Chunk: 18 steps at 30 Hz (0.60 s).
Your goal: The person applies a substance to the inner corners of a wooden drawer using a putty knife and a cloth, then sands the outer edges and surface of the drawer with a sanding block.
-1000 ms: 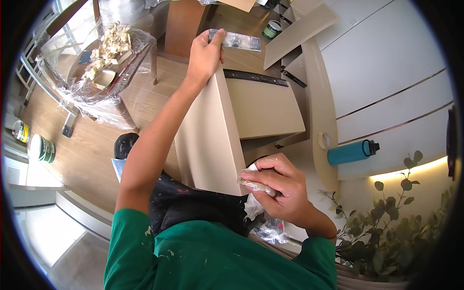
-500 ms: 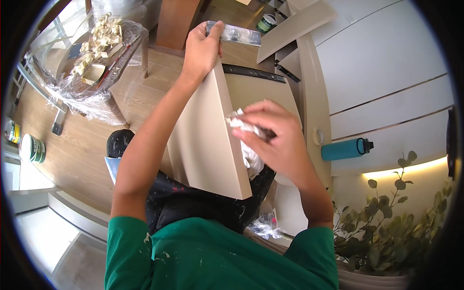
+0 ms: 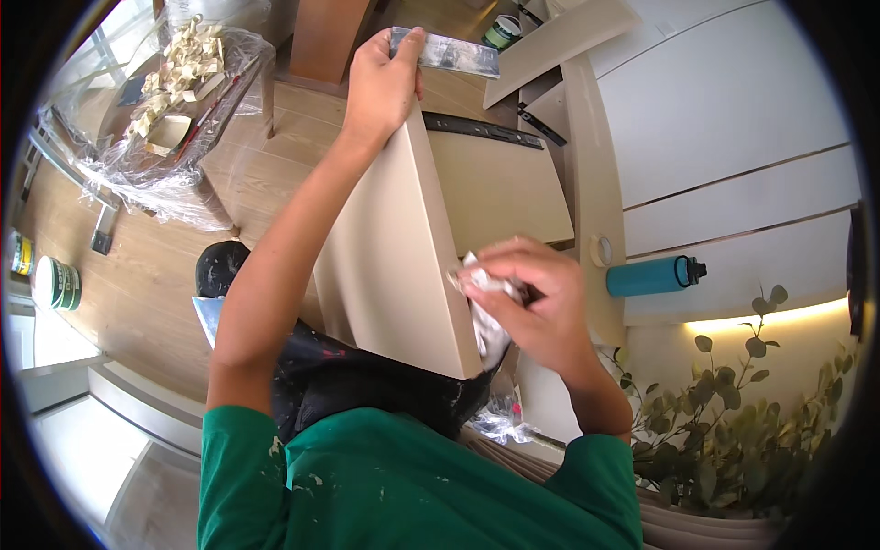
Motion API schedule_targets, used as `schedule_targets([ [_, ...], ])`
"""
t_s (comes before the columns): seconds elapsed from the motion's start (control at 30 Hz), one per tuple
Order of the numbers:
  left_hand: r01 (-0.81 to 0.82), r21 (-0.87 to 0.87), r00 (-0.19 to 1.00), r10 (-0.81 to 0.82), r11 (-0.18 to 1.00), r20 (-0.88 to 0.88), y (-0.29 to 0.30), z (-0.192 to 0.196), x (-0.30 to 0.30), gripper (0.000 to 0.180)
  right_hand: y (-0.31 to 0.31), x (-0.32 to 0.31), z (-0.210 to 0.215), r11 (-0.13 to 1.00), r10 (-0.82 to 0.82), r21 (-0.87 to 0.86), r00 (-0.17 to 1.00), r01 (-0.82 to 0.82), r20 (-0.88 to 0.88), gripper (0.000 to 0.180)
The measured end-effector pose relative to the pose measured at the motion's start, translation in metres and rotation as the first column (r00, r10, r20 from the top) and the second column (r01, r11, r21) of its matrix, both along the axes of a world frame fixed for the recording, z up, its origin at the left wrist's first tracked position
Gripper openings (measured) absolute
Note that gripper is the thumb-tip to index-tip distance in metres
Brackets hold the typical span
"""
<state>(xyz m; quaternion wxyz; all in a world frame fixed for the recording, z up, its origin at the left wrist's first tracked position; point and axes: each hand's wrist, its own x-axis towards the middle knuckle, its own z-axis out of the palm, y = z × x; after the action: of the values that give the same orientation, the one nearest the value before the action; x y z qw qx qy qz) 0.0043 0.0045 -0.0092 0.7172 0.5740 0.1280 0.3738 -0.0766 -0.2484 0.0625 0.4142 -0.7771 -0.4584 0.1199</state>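
A cream-coloured panel (image 3: 390, 257), shaped like a drawer front, stands tilted against my lap with its narrow edge facing right. My left hand (image 3: 380, 87) is at its far end, closed on a flat metal putty scraper (image 3: 461, 57) smeared with white and grey filler. A crumpled white cloth or tissue (image 3: 492, 332) is pinched in my right hand (image 3: 541, 298) and meets the panel's right edge at the near half. Behind the panel lies another cream board (image 3: 500, 183) with a black slide rail (image 3: 481, 129) along its far side.
At left, a plastic-wrapped chair (image 3: 206, 197) bears peeled masking tape (image 3: 183, 69). Paint tubs (image 3: 57, 282) stand on the wooden floor. To the right are a blue bottle (image 3: 651, 276), a tape roll (image 3: 600, 250), white cabinet fronts (image 3: 733, 101) and a leafy plant (image 3: 724, 403).
My right hand has slid the cloth along the panel's edge toward me. My left hand keeps its grip on the scraper, and the view has shifted slightly.
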Motion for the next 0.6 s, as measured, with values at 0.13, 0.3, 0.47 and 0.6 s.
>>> schedule_targets([
  [0.13,-0.019,0.019,1.000,0.018,1.000,0.007,-0.004,-0.001,0.001,0.030,-0.006,-0.006,-0.004,0.999,-0.037,0.025,0.999,0.038,-0.024,0.012],
  [0.3,0.001,0.000,1.000,-0.001,1.000,-0.024,-0.001,-0.001,0.000,0.031,0.010,0.004,-0.003,0.995,-0.103,-0.013,0.992,0.102,-0.067,0.009],
  [0.47,-0.047,0.037,0.998,0.046,0.998,0.038,-0.006,-0.002,0.002,0.029,-0.010,-0.010,-0.008,0.997,-0.063,0.037,0.998,0.063,-0.010,0.011],
  [0.6,0.003,-0.014,1.000,-0.003,1.000,0.004,0.001,-0.002,0.001,0.030,0.015,0.004,-0.003,0.993,-0.116,0.005,0.993,0.116,-0.034,0.010],
])
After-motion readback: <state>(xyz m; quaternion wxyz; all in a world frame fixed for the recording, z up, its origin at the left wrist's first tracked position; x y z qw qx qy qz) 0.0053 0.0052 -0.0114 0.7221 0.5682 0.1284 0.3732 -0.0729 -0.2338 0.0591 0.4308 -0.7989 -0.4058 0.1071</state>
